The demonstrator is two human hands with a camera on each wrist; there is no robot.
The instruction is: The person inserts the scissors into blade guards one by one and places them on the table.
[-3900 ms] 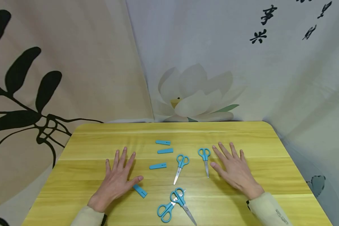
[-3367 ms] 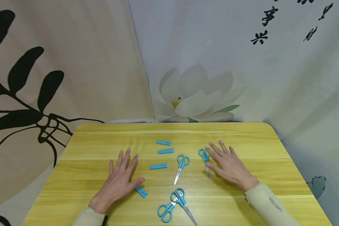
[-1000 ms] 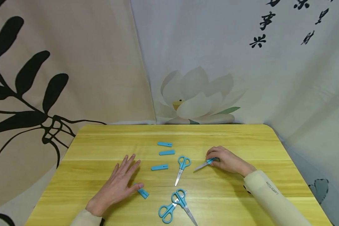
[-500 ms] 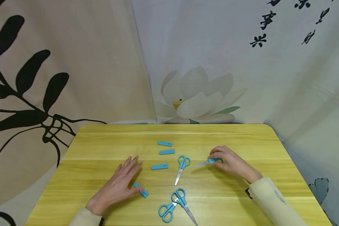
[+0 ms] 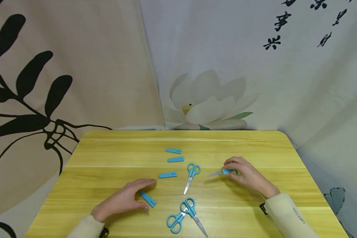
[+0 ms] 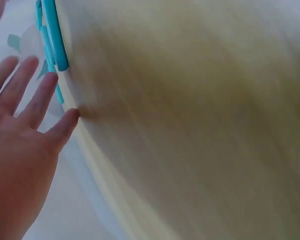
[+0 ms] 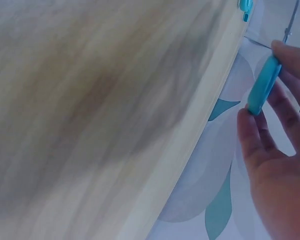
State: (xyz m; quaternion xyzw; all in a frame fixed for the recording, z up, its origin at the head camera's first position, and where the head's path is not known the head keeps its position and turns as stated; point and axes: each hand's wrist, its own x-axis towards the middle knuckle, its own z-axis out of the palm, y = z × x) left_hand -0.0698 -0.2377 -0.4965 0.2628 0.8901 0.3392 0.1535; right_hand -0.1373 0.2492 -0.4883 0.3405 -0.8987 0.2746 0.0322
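Note:
My right hand (image 5: 247,173) pinches a pair of scissors (image 5: 229,171) by the blue handle, with the blade pointing left. In the right wrist view, fingertips and thumb hold the blue handle (image 7: 264,85) above the table. On the left, my left hand (image 5: 123,200) is turned on its side, its thumb and fingers spread on either side of a blue blade cover (image 5: 148,199); a gap shows between them. The left wrist view has the left hand's (image 6: 27,130) fingers apart, close to blue pieces (image 6: 55,35) at the upper left.
Three more blue blade covers, far (image 5: 173,151), middle (image 5: 176,159) and near (image 5: 168,175), lie mid-table. Beside them are scissors (image 5: 190,178); nearer the front, two scissors overlap, one (image 5: 193,215) across the other (image 5: 175,223). A printed curtain (image 5: 208,49) hangs behind the wooden table (image 5: 107,155).
My right hand has taken up the rightmost scissors and turned the blade leftward, drawing slightly right lately. My left hand has rolled from palm-down onto its side around the nearest blade cover.

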